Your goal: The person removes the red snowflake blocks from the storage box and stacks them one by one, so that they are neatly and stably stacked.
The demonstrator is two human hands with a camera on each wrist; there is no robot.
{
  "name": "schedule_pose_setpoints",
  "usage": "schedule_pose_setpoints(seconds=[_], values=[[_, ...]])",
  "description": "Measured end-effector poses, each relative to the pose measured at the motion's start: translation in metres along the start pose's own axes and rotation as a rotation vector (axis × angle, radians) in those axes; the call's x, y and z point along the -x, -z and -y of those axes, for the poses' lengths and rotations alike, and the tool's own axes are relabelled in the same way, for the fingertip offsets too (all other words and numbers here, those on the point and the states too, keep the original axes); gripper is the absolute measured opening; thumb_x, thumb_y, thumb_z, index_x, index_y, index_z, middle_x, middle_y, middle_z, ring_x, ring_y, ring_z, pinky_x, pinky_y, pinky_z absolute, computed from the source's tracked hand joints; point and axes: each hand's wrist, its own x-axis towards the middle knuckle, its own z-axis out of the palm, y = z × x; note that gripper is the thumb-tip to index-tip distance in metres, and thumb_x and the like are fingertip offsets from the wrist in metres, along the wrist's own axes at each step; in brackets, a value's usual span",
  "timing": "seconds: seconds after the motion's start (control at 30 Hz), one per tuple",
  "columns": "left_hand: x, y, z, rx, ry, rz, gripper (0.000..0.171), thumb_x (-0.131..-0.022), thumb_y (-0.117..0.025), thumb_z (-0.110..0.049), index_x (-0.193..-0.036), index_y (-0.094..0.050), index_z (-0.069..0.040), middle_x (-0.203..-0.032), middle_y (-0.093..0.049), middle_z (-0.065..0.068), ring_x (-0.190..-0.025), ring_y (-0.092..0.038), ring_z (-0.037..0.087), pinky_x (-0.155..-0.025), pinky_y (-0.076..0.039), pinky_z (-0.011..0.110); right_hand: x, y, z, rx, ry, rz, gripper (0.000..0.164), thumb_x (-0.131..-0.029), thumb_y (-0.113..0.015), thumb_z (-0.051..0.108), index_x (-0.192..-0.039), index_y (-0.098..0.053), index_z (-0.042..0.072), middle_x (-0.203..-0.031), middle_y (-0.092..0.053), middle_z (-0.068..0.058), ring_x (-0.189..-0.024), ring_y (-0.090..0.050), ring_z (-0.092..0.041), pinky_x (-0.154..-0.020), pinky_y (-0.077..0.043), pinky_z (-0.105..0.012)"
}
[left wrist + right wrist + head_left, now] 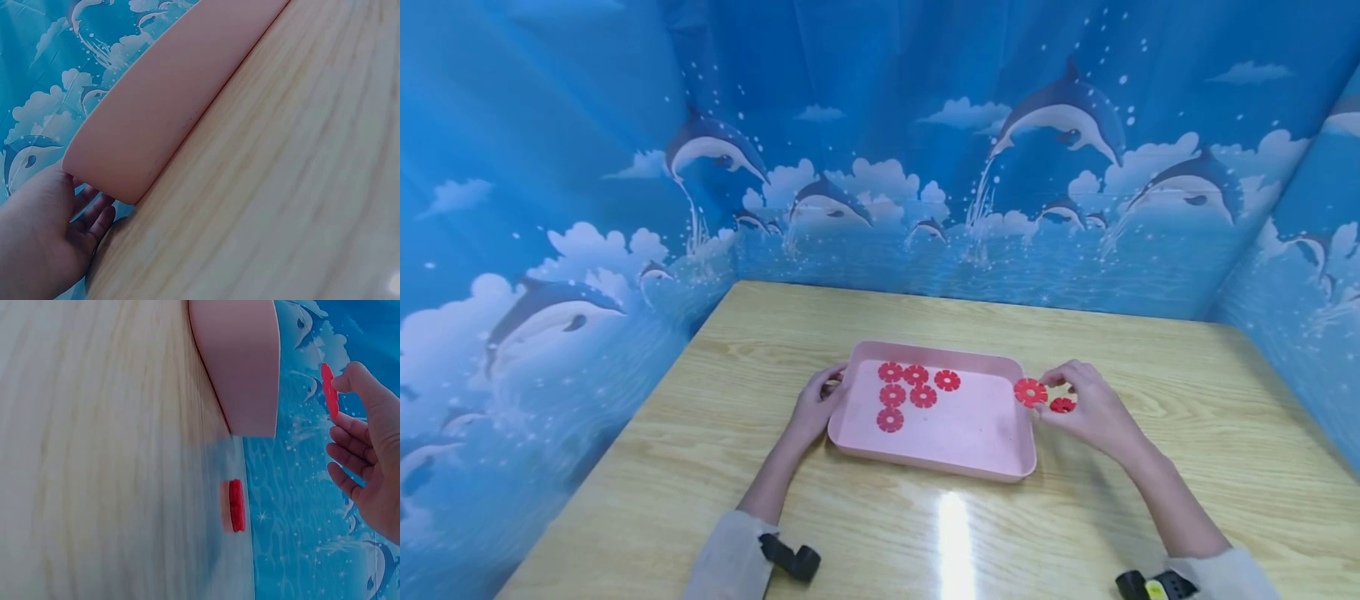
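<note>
A pink tray (977, 433) lies on the table, with several red notched discs (922, 396) grouped toward its left side. At the tray's left end my left hand (816, 408) holds the rim; in the left wrist view, the hand (47, 231) has its lower fingers bent beside the outer wall (156, 106). My right hand (1090, 408) pinches one red notched disc (1031, 392) by its edge, just over the tray's right rim. The right wrist view shows that disc (329, 390) edge-on between thumb and finger.
On the table (880, 533), beneath the right hand, sits another small red piece (1062, 405), looking like stacked discs in the right wrist view. A blue dolphin-print curtain (880, 150) hangs behind the table and along both sides.
</note>
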Motion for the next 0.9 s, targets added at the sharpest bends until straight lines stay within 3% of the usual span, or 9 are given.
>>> schedule_pose_setpoints(seconds=[0.27,0.67,0.9], values=[[0.008,0.001,-0.021,0.008,-0.009,0.012,0.036,-0.09,-0.055,0.0,-0.124,-0.049,0.01,-0.109,-0.051,0.026,-0.097,-0.053,0.038,-0.086,-0.045,0.045,0.007,0.011,-0.014,0.023,-0.015,-0.059,0.032,-0.07,-0.075,0.008,-0.097,-0.061,-0.001,-0.094,-0.056,-0.011,-0.088,-0.05,-0.03,-0.072,-0.045,-0.046],[0.008,0.001,-0.021,0.0,-0.011,0.005,0.035,-0.089,-0.054,0.002,-0.123,-0.048,0.011,-0.108,-0.051,0.026,-0.096,-0.053,0.037,-0.085,-0.046,0.044,0.017,0.014,-0.037,0.017,-0.04,-0.093,0.033,-0.071,-0.073,0.009,-0.099,-0.061,-0.004,-0.094,-0.055,-0.012,-0.086,-0.049,-0.03,-0.07,-0.044,-0.044],[0.007,0.001,-0.02,0.015,-0.007,0.015,0.036,-0.089,-0.054,0.002,-0.124,-0.049,0.01,-0.109,-0.051,0.025,-0.096,-0.053,0.037,-0.086,-0.045,0.045,0.022,0.012,-0.054,-0.013,-0.027,-0.108,0.031,-0.071,-0.074,0.004,-0.098,-0.061,-0.005,-0.093,-0.055,-0.012,-0.083,-0.05,-0.029,-0.067,-0.045,-0.031]])
